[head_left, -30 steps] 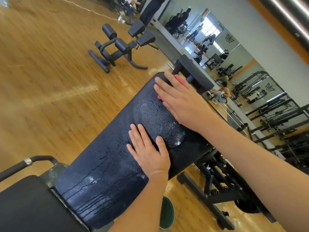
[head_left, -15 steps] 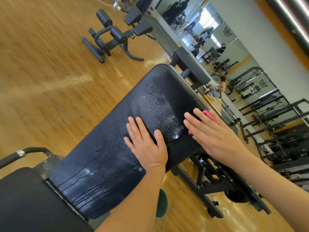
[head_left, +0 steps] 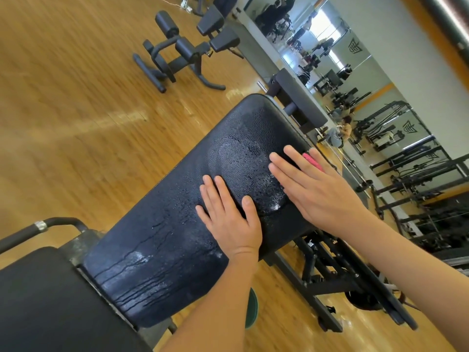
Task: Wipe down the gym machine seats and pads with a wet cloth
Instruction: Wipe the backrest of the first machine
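Note:
A long black back pad (head_left: 162, 240) of an inclined bench fills the middle of the view, wet, with water beads and drip streaks running toward its lower end. My left hand (head_left: 229, 219) lies flat on the pad's middle, fingers straight. My right hand (head_left: 314, 186) presses flat on a pink cloth (head_left: 312, 160) at the pad's right edge; only a small strip of the cloth shows past the fingers. The bench's black seat (head_left: 43, 301) is at the bottom left.
A grey handle bar (head_left: 43, 226) sticks out at the left of the seat. A green bucket rim (head_left: 252, 309) shows under the pad. Another black bench (head_left: 182, 52) stands on the wooden floor beyond. Mirrors and racks (head_left: 418, 174) line the right wall.
My right hand with the cloth swept from the pad's top end down its right edge, then moved a little back onto the pad's face. My left hand stayed in place.

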### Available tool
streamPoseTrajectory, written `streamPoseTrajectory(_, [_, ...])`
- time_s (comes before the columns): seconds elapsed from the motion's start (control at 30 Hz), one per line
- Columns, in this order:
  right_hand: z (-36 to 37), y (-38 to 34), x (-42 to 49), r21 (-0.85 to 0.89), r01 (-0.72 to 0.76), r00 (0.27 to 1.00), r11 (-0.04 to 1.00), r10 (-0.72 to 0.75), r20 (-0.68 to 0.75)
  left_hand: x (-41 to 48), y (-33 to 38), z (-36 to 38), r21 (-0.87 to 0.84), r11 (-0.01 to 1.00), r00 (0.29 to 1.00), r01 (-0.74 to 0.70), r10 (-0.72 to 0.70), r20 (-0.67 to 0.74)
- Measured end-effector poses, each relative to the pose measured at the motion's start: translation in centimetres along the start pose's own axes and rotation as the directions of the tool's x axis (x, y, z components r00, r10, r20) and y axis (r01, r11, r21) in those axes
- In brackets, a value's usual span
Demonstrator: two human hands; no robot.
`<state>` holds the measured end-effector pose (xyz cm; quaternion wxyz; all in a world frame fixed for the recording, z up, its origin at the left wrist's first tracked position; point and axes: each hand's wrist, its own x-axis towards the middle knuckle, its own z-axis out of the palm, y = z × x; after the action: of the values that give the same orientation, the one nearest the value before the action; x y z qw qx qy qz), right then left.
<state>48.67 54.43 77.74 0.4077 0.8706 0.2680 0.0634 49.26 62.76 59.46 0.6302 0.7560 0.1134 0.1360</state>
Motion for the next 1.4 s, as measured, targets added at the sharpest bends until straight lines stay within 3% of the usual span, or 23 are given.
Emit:
streamPoseTrajectory(0.27, [0.0,-0.6,10.4,-0.023,-0.058,0.998,0.998,0.057,-0.039,-0.1,-0.1,-0.1,-0.002,1.0,1.0,-0.004,0.004,0.003])
streamPoseTrajectory(0.5, [-1.0,-1.4,5.6,0.075,-0.135,0.991,0.988,0.136,-0.009,0.1,0.3,-1.0,-0.059,0.998,0.999,0.018,-0.016,0.037])
streamPoseTrajectory(0.63, [-1.4,-1.2,3.7,0.077,-0.138,0.99,0.987,0.136,0.033,1.4,-1.8,-2.7,-0.141,0.988,0.993,-0.063,0.076,0.087])
streamPoseTrajectory(0.83, [-1.0,-1.3,8.6,0.026,-0.143,0.99,0.989,0.142,0.015,3.2,-4.2,-2.3,0.014,0.991,0.989,-0.134,0.132,0.073])
streamPoseTrajectory(1.03, [-0.7,-1.6,12.3,0.031,-0.13,0.991,0.991,0.13,-0.005,3.2,-4.7,-2.2,0.028,0.99,0.99,-0.137,0.136,0.047])
streamPoseTrajectory(1.4, [-0.3,-2.4,-1.6,0.027,-0.05,0.999,0.998,0.05,0.015,3.2,-4.8,-2.0,0.002,0.992,0.991,-0.127,0.127,0.028])
